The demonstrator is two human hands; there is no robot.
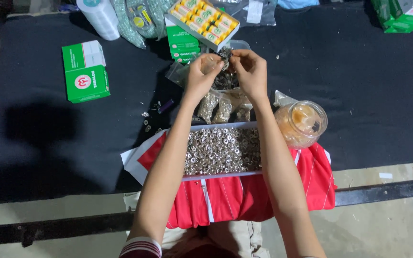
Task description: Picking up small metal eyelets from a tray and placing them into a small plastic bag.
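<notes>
Both the left hand (200,72) and right hand (250,71) pinch shut on a small clear bag of metal fasteners (218,67), held between them above the tray of snaps (221,150).

Dark cloth-covered table (369,95), grey concrete floor (383,224) below, dim light w/ shadows.

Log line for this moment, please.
left hand: pinching clear snap-fastener bag | right hand: pinching same bag | below: tray of snap fasteners

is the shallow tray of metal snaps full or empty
Full: the shallow white tray on the red cloth is covered edge to edge with small silver snaps.
</notes>
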